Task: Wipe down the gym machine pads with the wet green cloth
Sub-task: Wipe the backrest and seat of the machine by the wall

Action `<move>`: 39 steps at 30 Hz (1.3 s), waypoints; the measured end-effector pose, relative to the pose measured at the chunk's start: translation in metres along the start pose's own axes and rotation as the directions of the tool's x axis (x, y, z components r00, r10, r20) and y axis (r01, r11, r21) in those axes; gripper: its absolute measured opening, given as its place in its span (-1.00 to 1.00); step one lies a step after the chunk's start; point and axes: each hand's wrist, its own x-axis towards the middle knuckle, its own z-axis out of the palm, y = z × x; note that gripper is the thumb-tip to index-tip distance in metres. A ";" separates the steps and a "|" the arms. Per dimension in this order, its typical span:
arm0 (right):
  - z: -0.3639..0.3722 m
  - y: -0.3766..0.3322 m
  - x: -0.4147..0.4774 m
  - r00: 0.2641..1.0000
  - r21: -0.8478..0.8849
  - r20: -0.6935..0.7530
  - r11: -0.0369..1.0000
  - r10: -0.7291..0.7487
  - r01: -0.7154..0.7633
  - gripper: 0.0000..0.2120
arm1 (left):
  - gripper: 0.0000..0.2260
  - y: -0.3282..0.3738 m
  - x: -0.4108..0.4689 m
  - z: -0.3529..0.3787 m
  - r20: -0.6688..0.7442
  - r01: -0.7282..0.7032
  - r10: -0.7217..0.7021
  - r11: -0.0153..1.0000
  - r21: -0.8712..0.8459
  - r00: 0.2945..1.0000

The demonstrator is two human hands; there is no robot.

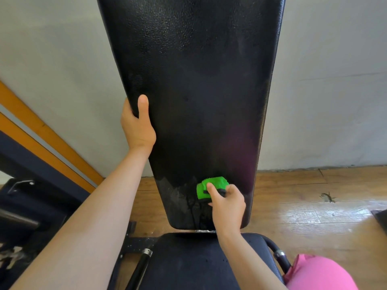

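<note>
My right hand (227, 208) grips the wet green cloth (211, 186) and presses it against the lower part of the black back pad (194, 80), just above that pad's bottom edge. My left hand (137, 124) clasps the pad's left edge, thumb on the front, fingers curled behind. Wet streaks, I think, show beside the cloth. The seat pad (188, 262) lies below, over a wooden floor (314, 216).
</note>
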 end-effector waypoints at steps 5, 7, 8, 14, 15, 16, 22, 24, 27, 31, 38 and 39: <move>0.010 -0.041 0.006 0.986 0.087 0.065 0.985 -0.154 0.148 -0.85 | -0.75 0.000 0.000 0.000 0.005 0.002 -0.001 1.000 -0.026 1.000; 0.007 -0.037 0.008 0.985 0.068 0.072 0.986 -0.159 0.154 -0.83 | -0.74 0.000 0.000 0.000 0.007 -0.001 0.002 0.999 -0.032 1.000; 0.006 -0.030 0.007 0.986 0.040 0.075 0.988 -0.148 0.146 -0.82 | -0.72 -0.001 0.000 0.000 0.006 -0.007 0.007 1.000 -0.030 1.000; 0.000 0.030 -0.007 0.996 -0.164 0.052 0.985 0.070 -0.060 -0.70 | -0.72 -0.002 0.001 0.000 -0.001 0.002 -0.002 1.000 -0.017 1.000; 0.001 0.033 -0.008 0.996 -0.181 0.039 0.981 0.081 -0.072 -0.69 | -0.74 -0.002 0.000 0.001 -0.001 0.003 -0.003 1.000 -0.018 1.000; 0.002 0.033 -0.008 0.996 -0.192 0.028 0.979 0.079 -0.072 -0.69 | -0.76 -0.002 0.000 0.000 -0.003 0.003 -0.003 1.000 -0.018 1.000; 0.023 0.003 -0.009 0.998 -0.060 0.053 0.997 0.044 -0.040 -0.79 | -0.73 -0.003 0.001 0.000 -0.003 0.011 -0.011 0.999 -0.047 1.000; 0.032 -0.016 -0.010 0.996 -0.004 0.082 1.000 -0.020 0.021 -0.80 | -0.78 -0.001 0.002 0.000 0.007 0.018 -0.018 0.998 -0.057 1.000; 0.037 -0.035 -0.009 0.990 0.044 0.106 0.995 -0.090 0.086 -0.82 | -0.91 0.002 0.000 -0.001 0.013 0.002 -0.001 0.998 -0.064 1.000; 0.035 -0.012 -0.009 0.996 0.008 0.091 1.000 -0.015 0.014 -0.79 | -0.84 0.004 -0.001 -0.003 0.023 0.002 0.000 0.997 -0.081 1.000; 0.037 0.041 -0.019 0.977 -0.070 0.008 0.975 0.213 -0.212 -0.84 | -0.80 0.002 0.000 -0.003 0.040 0.012 -0.008 0.994 -0.109 0.999; 0.038 0.042 -0.019 0.978 -0.065 0.000 0.976 0.209 -0.208 -0.85 | -0.81 0.002 0.000 -0.003 0.037 0.008 -0.004 0.994 -0.109 0.999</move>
